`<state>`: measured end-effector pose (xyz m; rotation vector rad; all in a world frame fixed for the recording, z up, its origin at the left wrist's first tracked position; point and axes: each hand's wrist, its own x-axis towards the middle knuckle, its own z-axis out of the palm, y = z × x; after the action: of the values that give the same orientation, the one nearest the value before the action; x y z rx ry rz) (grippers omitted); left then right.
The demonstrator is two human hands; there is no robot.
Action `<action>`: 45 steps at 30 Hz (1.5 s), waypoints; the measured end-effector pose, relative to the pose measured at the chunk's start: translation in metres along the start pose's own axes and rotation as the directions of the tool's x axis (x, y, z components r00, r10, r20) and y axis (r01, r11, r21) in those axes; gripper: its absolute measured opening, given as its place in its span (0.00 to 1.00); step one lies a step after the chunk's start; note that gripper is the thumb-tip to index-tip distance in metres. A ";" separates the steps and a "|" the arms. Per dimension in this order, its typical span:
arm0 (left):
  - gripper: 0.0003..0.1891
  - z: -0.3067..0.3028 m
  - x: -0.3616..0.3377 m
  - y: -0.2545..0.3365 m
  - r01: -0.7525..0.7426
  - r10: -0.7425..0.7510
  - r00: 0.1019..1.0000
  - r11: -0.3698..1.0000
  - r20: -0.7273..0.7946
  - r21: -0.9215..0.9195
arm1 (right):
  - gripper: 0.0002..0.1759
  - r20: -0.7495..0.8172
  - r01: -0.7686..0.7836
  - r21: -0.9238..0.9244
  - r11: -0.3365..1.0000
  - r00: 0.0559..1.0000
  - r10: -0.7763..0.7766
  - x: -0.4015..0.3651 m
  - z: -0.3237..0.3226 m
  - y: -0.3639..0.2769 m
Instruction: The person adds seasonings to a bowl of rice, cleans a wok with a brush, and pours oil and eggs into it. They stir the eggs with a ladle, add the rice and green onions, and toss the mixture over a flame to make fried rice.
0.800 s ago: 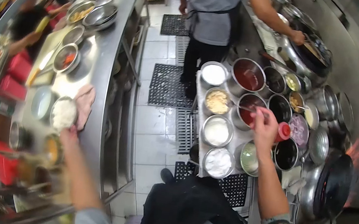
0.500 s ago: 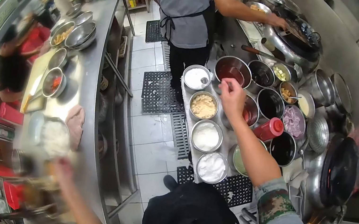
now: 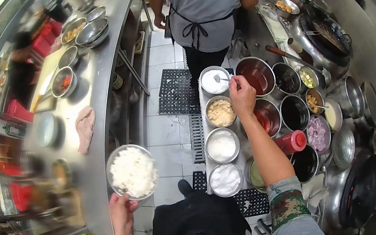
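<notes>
Left grip (image 3: 122, 212) pinched the rice bowl (image 3: 112, 183) one-sidedly, so tilting seemed a spillage risk; right grip (image 3: 243, 97) pinched a spoon (image 3: 218, 78).

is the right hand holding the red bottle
No, the right hand pinches a spoon reaching into a metal bowl, not the red bottle.

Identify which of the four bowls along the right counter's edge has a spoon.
The farthest bowl: a spoon shows against its white contents, the right hand at the handle. The nearer three bowls show none.
</notes>
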<state>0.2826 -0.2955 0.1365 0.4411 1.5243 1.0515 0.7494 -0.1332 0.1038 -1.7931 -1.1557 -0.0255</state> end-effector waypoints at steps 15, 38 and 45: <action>0.02 0.047 -0.029 -0.031 0.017 -0.037 0.990 0.989 0.135 0.150 | 0.07 0.195 -0.047 0.049 0.998 0.980 0.037 -0.078 -0.066 0.003; 0.05 0.049 -0.004 -0.037 -0.033 0.014 0.994 0.985 0.110 0.171 | 0.10 0.232 -0.464 0.343 0.817 0.884 0.405 -0.083 -0.091 0.012; 0.06 0.064 0.010 -0.042 -0.036 -0.002 0.980 0.982 0.201 0.186 | 0.12 0.235 -0.419 0.258 0.871 0.901 0.364 -0.091 -0.058 0.033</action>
<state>0.3512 -0.2860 0.1012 0.6740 1.4461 0.8509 0.7487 -0.2399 0.0682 -1.7425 -0.8381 0.5391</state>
